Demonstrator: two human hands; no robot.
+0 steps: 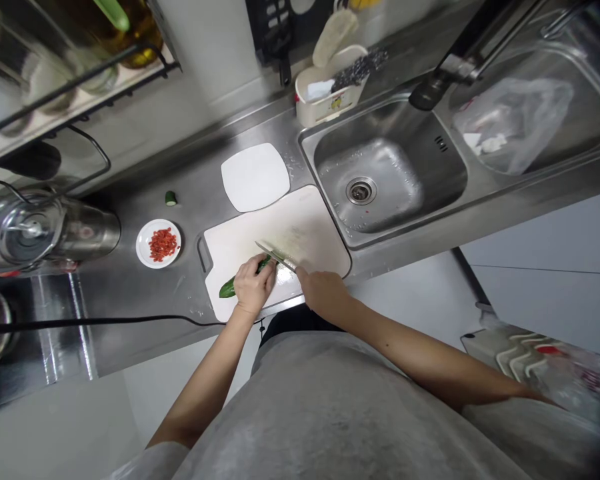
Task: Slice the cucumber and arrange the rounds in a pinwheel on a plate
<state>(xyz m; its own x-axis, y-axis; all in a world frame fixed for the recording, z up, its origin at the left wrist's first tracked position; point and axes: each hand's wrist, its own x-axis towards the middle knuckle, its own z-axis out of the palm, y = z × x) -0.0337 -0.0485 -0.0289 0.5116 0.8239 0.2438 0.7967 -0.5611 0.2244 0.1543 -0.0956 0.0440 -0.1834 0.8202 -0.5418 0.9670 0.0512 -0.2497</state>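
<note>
Left grip (pixel 253 285) on cucumber (pixel 227 289), right grip (pixel 323 291) on knife (pixel 279 258); blurred bag lettering (pixel 591 379), perhaps

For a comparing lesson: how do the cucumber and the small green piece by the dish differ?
The cucumber is long; the small green piece is a stub. The cucumber lies on the cutting board, the small green piece on the counter. The left hand holds the cucumber, not the small green piece. Both are green.

kinda dim, greyish light, glare off the sink (pixel 397 170) and cutting board (pixel 307 210), edges stretched and soft, right corners dark
</note>
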